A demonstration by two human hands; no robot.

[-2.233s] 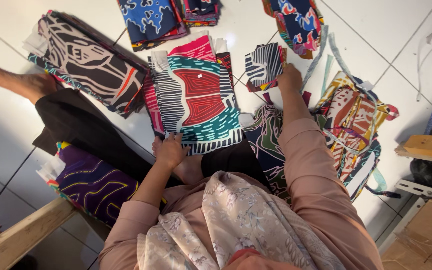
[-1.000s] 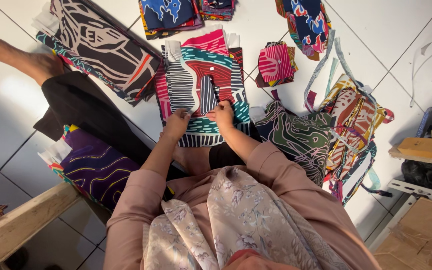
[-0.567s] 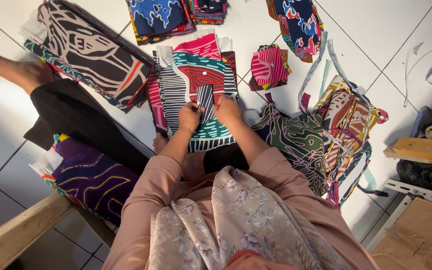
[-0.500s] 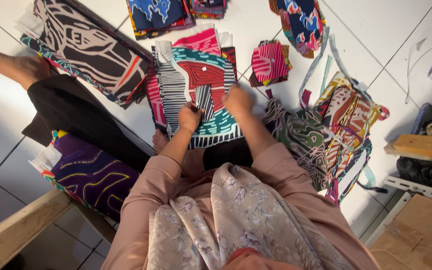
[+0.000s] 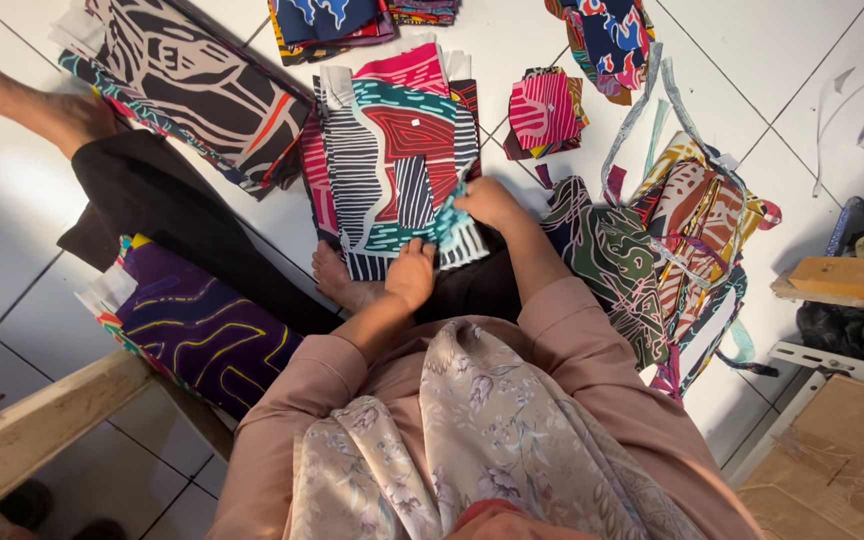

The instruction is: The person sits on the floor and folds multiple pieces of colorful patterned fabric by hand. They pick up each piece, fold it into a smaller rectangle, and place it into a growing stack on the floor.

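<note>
I sit on a white tiled floor with a stack of patterned fabric pieces (image 5: 382, 150) in front of me, teal, red and black-and-white striped. A small striped patch (image 5: 413, 192) lies on top of it. My right hand (image 5: 489, 200) grips the stack's lower right edge, bunching the teal cloth. My left hand (image 5: 411, 272) rests with spread fingers on the stack's near edge, by my bare foot (image 5: 337, 280).
A black and beige printed stack (image 5: 192, 85) lies far left, a purple one (image 5: 197, 335) near left. A small pink pile (image 5: 547, 108), a green cloth (image 5: 612, 255), an orange bundle with strips (image 5: 702, 220) lie right. Wooden beam (image 5: 52, 425) lower left; boxes (image 5: 842, 460) right.
My right hand fetched the small striped patch from the pile at upper right and laid it on the stack. Both hands then slid back to the stack's near edge.
</note>
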